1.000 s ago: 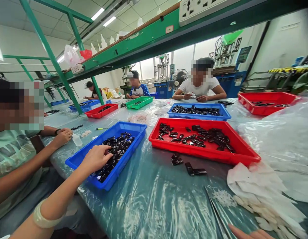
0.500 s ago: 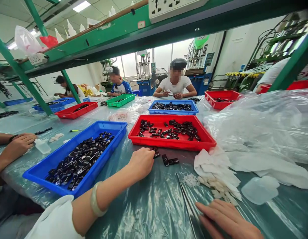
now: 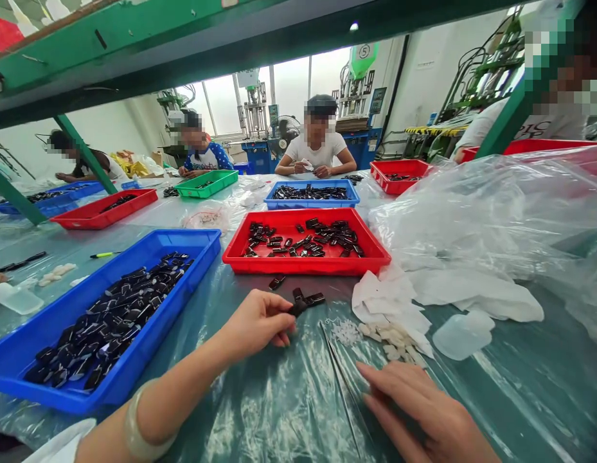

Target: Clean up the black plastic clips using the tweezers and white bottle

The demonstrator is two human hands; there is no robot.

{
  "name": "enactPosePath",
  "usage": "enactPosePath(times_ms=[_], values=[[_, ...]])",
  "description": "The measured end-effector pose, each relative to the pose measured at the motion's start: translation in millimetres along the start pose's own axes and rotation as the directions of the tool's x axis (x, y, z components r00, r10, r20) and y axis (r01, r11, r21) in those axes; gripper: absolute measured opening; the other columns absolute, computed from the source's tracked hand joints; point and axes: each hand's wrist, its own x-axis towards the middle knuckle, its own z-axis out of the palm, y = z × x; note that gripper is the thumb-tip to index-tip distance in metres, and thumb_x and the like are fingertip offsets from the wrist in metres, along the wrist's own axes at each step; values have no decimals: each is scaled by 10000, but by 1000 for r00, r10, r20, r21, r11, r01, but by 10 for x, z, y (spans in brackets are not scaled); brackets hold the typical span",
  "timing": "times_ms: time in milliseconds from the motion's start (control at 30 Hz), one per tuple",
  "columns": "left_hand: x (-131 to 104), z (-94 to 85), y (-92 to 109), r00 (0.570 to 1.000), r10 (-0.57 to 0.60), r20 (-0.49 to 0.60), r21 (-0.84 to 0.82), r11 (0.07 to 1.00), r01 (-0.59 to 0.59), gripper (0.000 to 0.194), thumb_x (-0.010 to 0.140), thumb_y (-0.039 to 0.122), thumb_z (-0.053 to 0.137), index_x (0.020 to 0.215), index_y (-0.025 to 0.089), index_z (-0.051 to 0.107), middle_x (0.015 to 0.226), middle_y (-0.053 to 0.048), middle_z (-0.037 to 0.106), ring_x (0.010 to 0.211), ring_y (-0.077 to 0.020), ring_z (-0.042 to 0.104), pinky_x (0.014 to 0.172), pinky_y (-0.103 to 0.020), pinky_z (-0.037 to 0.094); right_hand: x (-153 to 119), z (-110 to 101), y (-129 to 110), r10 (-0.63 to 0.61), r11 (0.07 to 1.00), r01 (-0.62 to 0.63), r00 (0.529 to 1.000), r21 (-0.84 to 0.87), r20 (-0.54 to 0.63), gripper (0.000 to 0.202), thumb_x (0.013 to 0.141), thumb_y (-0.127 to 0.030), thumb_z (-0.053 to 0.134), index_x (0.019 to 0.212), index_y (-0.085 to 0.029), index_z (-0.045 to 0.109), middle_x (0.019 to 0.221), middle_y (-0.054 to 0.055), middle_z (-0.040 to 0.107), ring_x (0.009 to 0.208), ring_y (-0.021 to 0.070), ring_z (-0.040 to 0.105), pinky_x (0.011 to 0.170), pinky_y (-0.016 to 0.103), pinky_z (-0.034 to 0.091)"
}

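Observation:
My left hand (image 3: 257, 321) reaches over the table with thumb and forefinger pinched on a small glossy black part (image 3: 297, 309). Right beside it lie a couple of similar black parts (image 3: 311, 299). Another black piece (image 3: 277, 282) sits just behind that hand, before the red tray (image 3: 305, 265). Fingers stretched out, my right hand (image 3: 418, 411) rests low on the right and holds nothing I can see. Metal tweezers (image 3: 340, 379) lie close to its fingertips. Beyond them are a heap of tiny clear bits (image 3: 345, 332) and pale, flat pieces (image 3: 399, 339).
A blue tray (image 3: 134, 366) full of black parts stands at left. White cloth (image 3: 392, 305), a translucent bottle (image 3: 463, 334) and plastic sheeting (image 3: 495, 218) occupy the right. A green shelf beam (image 3: 182, 54) crosses overhead; several people sit across the table.
My left hand has drawn back toward me and now pinches a black part, leaving one piece by the red tray. My right hand stays by the tweezers. The view has turned right.

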Motion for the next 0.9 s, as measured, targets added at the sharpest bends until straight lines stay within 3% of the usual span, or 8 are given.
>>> enactPosePath(times_ms=[100,167,233,367,567,733,800,900], values=[[-181,167,106,987,37,155,-260,966,5,264,832,274,477,952,81,611,904,-111,695,669,-133,667,604,-214,529,27,-24,-18,91,994,-89,995,60,-38,368,833,-185,537,1199,-221,510,839,-8,666,744,108,649,675,183,532],[-257,296,135,962,66,265,-545,833,93,244,772,265,565,910,78,640,872,-117,697,635,-126,663,574,-193,516,60,-55,-56,137,983,-131,990,130,-37,402,829,-184,538,1224,-238,490,805,-30,664,680,85,643,619,151,526],[-293,406,139,933,96,347,-685,705,182,228,728,243,619,881,80,659,846,-111,694,613,-115,656,562,-177,507,95,-87,-102,159,965,-152,987,211,-16,384,826,-167,526,1201,-248,515,783,-40,667,661,77,643,602,140,524],[-300,524,126,897,112,428,-715,650,260,201,699,222,653,845,84,672,801,-89,682,590,-101,646,544,-155,496,118,-111,-154,186,932,-189,982,310,39,277,827,-167,507,1074,-243,605,790,-21,700,703,100,666,635,165,537],[-294,588,115,852,120,509,-719,604,344,190,726,225,641,853,84,654,818,-95,672,619,-108,661,539,-138,493,93,-83,-133,237,917,-259,965,303,108,183,844,-203,496,936,-240,650,890,7,720,795,136,676,638,195,531],[-287,648,83,852,135,506,-763,530,369,252,786,335,598,789,85,624,787,-96,668,615,-136,675,514,-147,499,115,-90,-156,195,885,-276,951,376,239,170,872,-198,467,803,-220,620,658,-37,661,608,93,623,597,188,495],[-289,660,70,854,132,504,-770,515,376,271,803,351,582,789,82,618,800,-106,672,615,-140,678,510,-149,501,113,-101,-152,158,907,-224,966,356,205,163,869,-183,465,841,-218,622,644,-36,644,588,92,610,567,186,488],[-289,660,60,858,106,503,-769,507,389,272,801,352,591,832,83,622,814,-118,682,628,-149,683,514,-152,504,106,-185,-85,159,976,-153,987,157,-29,203,852,-193,490,1013,-233,606,764,-3,660,688,123,632,610,213,508]])
